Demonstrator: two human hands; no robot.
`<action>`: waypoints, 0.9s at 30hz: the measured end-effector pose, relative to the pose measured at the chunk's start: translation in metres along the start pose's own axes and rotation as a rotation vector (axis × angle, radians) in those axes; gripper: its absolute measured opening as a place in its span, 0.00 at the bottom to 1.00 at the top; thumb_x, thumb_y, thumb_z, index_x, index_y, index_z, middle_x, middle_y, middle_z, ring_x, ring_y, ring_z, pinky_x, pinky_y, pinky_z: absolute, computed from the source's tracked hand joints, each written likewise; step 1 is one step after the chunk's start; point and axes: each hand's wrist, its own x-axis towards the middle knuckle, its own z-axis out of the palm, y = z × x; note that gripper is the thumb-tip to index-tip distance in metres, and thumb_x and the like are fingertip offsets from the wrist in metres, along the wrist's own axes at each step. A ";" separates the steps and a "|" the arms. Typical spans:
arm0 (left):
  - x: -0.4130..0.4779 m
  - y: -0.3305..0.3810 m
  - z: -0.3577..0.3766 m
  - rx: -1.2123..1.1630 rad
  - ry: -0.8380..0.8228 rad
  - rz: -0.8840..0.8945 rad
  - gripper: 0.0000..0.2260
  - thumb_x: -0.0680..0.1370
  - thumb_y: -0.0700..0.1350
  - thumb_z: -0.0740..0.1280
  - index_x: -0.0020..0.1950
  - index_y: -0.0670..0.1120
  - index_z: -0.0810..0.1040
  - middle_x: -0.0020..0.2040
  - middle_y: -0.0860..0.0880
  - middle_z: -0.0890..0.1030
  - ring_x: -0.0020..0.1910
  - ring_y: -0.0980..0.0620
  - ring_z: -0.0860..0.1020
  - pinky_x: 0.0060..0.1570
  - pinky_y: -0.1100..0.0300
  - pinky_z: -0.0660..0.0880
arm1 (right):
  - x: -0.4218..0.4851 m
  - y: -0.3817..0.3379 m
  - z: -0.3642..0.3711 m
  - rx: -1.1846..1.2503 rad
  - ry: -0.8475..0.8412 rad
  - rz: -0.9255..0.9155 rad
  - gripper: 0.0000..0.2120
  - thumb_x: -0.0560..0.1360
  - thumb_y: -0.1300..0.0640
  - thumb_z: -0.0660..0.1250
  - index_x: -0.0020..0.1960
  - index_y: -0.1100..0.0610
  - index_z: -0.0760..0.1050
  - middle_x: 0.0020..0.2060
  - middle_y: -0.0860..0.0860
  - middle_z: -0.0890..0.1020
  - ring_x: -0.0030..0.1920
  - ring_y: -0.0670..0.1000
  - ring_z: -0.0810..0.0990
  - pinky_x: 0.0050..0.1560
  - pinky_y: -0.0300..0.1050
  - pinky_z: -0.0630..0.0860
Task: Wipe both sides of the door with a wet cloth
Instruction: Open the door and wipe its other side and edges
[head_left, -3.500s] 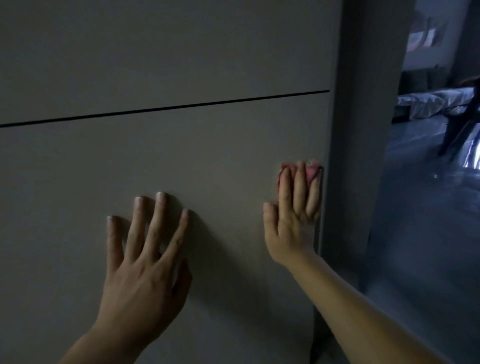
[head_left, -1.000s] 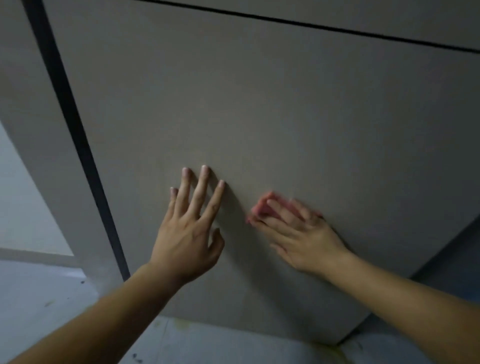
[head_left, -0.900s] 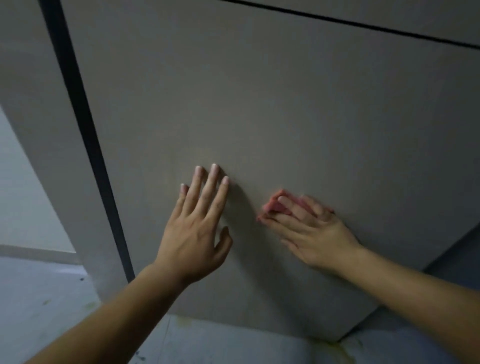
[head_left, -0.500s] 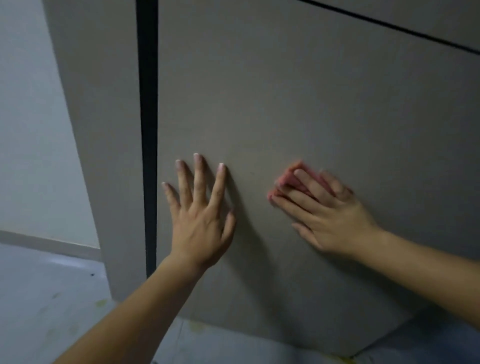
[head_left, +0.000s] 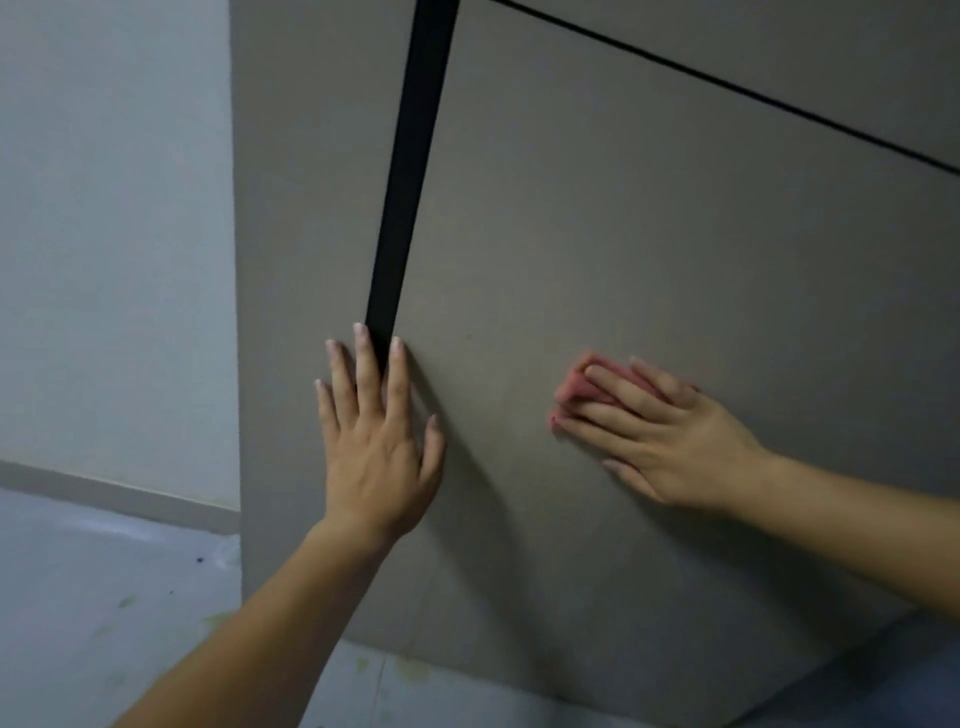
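Head view: the pink cloth (head_left: 574, 387) is pressed flat against the grey door (head_left: 649, 249) by the straight fingers of the right hand (head_left: 670, 441). The left hand (head_left: 376, 441) is laid flat, fingers extended, over the dark vertical gap (head_left: 410, 156), nothing held.

Door (head_left: 649, 234): grey-brown flat panel filling the centre and right of the frame.
Thin dark line (head_left: 727, 88): crosses the door at the upper right, slanting down to the right.
Black strip (head_left: 405, 171): runs from the top centre down to the left hand's fingertips.
Left hand (head_left: 379, 447): flat on the door at lower centre, fingers straight and spread.
Right hand (head_left: 670, 441): at centre right, straight fingers pressing a cloth to the door.
Cloth (head_left: 574, 387): pink, bunched, showing past the fingertips.
Wall (head_left: 114, 234): pale, at the left.
Floor (head_left: 104, 597): light, at the lower left.
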 end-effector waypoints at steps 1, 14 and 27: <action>-0.001 -0.006 0.000 -0.002 -0.002 0.005 0.36 0.80 0.56 0.56 0.84 0.44 0.48 0.84 0.42 0.41 0.82 0.39 0.39 0.79 0.35 0.49 | 0.011 0.001 -0.003 -0.002 0.014 -0.019 0.33 0.80 0.46 0.63 0.82 0.51 0.60 0.79 0.51 0.66 0.81 0.56 0.59 0.79 0.58 0.56; 0.002 -0.054 -0.010 -0.175 0.171 -0.004 0.32 0.80 0.46 0.62 0.82 0.42 0.55 0.84 0.42 0.51 0.83 0.45 0.48 0.81 0.53 0.49 | 0.152 0.002 -0.030 0.011 0.081 -0.133 0.33 0.82 0.43 0.55 0.83 0.56 0.54 0.81 0.56 0.58 0.83 0.59 0.50 0.81 0.59 0.47; 0.020 -0.061 -0.045 -0.309 0.223 0.088 0.32 0.81 0.48 0.58 0.82 0.41 0.54 0.84 0.42 0.53 0.83 0.48 0.52 0.80 0.54 0.54 | 0.200 0.011 -0.036 0.050 0.202 -0.266 0.28 0.81 0.51 0.60 0.78 0.59 0.66 0.80 0.60 0.62 0.82 0.61 0.55 0.80 0.63 0.56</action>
